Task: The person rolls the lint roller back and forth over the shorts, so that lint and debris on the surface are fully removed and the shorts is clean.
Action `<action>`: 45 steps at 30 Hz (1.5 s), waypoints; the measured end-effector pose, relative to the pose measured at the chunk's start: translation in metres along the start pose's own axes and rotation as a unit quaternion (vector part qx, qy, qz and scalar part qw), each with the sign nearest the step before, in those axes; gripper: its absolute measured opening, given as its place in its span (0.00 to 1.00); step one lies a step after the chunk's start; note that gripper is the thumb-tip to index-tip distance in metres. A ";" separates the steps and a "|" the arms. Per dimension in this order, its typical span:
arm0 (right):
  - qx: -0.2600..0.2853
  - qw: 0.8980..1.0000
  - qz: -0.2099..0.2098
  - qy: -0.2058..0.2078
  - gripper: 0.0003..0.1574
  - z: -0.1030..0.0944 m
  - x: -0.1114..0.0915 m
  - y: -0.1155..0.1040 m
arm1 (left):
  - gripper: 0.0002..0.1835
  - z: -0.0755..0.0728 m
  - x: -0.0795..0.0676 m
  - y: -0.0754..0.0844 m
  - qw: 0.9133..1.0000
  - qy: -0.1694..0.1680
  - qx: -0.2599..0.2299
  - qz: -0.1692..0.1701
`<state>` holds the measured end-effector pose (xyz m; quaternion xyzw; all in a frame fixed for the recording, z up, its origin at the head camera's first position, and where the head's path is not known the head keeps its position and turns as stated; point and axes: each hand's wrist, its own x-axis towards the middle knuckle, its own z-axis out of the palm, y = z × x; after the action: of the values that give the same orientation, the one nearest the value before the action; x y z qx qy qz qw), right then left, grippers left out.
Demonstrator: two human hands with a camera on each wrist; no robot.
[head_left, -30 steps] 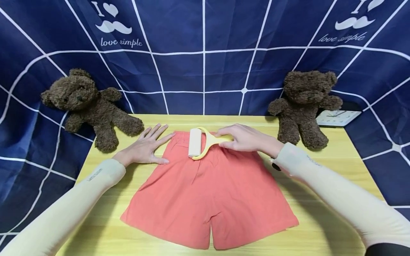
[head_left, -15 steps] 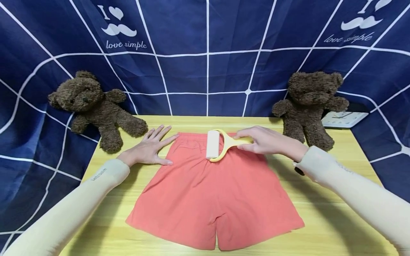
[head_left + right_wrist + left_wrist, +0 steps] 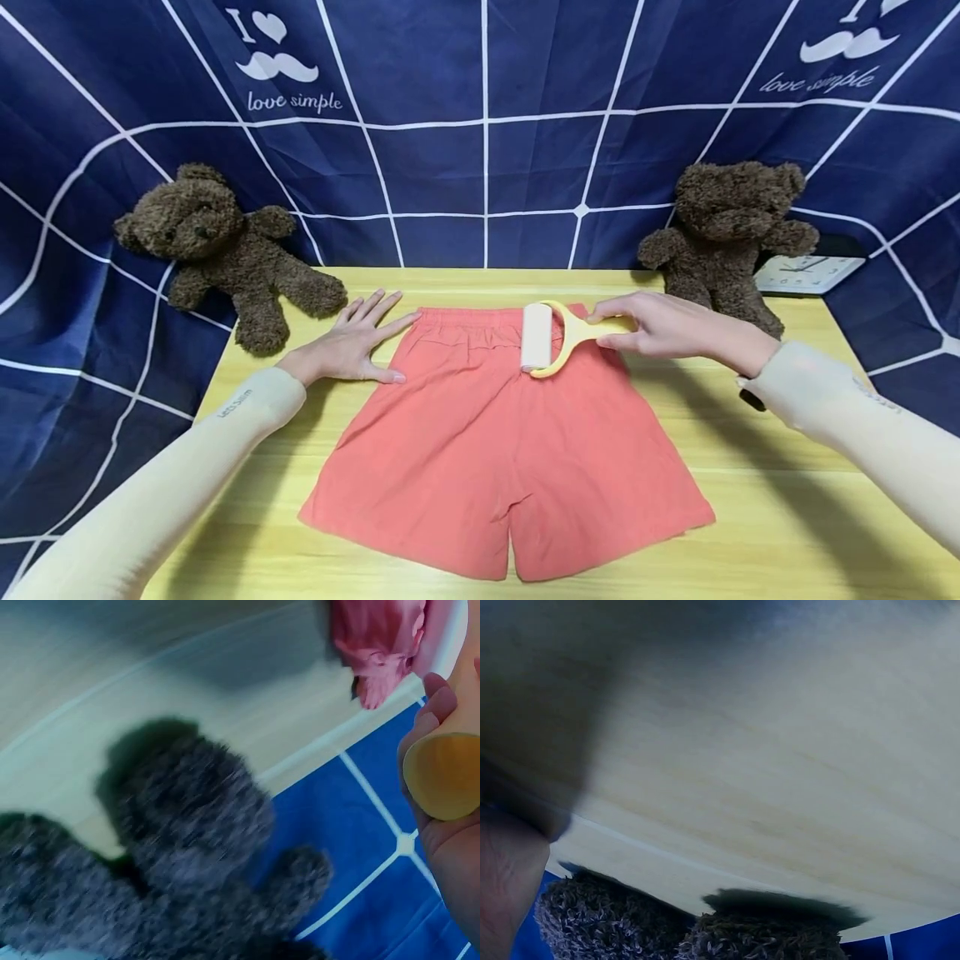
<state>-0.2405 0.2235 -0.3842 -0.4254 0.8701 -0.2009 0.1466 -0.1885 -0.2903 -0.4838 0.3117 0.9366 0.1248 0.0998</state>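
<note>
A pair of coral-red shorts (image 3: 480,442) lies spread flat, waistband away from me and legs toward me. My left hand (image 3: 354,340) rests with fingers spread at the left end of the waistband, its thumb on the side seam. In the head view my right hand (image 3: 660,325) grips the yellow handle of a lint roller (image 3: 537,337), whose white cylinder lies on the shorts just right of the waistband's middle. The right wrist view shows the handle's round yellow end (image 3: 444,777) inside the curled fingers. Only a sliver of the left hand (image 3: 510,885) appears in the left wrist view.
The shorts lie on a light wood table (image 3: 247,533). One brown teddy bear (image 3: 225,250) sits at the back left, another (image 3: 731,242) at the back right. Behind the right bear stands a white-faced clock (image 3: 810,273). A blue cloth with white lines (image 3: 532,167) hangs behind.
My right hand has moved the lint roller rightward along the waistband, from its left part to right of the middle. The left hand keeps its place on the shorts' edge.
</note>
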 end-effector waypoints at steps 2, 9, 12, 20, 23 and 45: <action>-0.001 1.000 -0.014 0.002 0.11 -0.003 -0.004 0.003 | 0.59 -0.001 -0.001 0.000 1.000 -0.002 -0.003 -0.001; -0.022 0.999 -0.026 0.015 0.15 -0.007 -0.023 0.013 | 0.60 0.000 -0.005 -0.002 1.000 -0.012 -0.002 -0.010; -0.033 0.999 -0.024 0.017 0.15 -0.011 -0.032 0.018 | 0.59 0.000 -0.003 -0.001 1.000 -0.008 -0.011 -0.006; -0.020 1.000 -0.005 0.018 0.16 -0.025 -0.061 0.031 | 0.59 0.000 -0.001 0.001 1.000 -0.006 -0.007 -0.002; -0.022 0.999 -0.002 0.026 0.19 -0.029 -0.071 0.036 | 0.58 0.000 -0.001 0.001 1.000 -0.005 -0.007 0.000; -0.112 0.993 0.029 0.029 0.24 -0.048 -0.114 0.046 | 0.56 -0.002 -0.003 0.006 0.999 -0.006 -0.048 0.009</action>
<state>-0.2241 0.3513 -0.3547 -0.4074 0.9032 -0.1099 0.0784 -0.1829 -0.2881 -0.4801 0.3156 0.9262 0.1688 0.1188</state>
